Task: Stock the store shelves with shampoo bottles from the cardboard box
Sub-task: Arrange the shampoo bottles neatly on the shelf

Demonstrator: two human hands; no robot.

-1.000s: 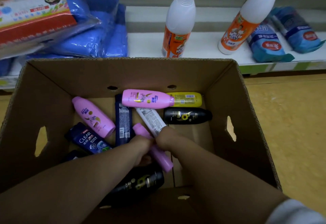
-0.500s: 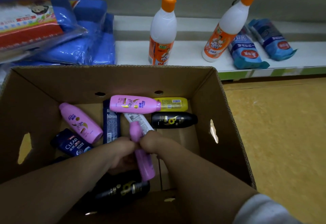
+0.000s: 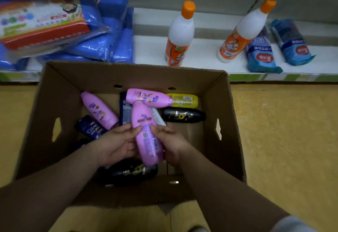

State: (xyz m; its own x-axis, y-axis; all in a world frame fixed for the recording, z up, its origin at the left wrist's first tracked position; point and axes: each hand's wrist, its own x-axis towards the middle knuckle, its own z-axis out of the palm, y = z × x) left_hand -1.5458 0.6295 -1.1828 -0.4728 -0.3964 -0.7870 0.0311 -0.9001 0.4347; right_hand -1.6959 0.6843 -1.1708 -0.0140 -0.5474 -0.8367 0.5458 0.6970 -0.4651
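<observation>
Left hand [image 3: 117, 145], right hand [image 3: 172, 143] around pink bottle [image 3: 144, 131] over cardboard box [image 3: 229, 122] on yellow floor [image 3: 283, 140] by shelf [image 3: 201, 56]

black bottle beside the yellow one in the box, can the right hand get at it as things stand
Probably yes, once it is free: the black bottle lies uncovered in the cardboard box, just beyond the right hand. For now that hand, with the left hand, grips the pink bottle.

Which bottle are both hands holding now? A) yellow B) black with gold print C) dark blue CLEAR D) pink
D: the left hand and the right hand both grip the pink bottle, lifted clear of the rest inside the cardboard box.
</observation>
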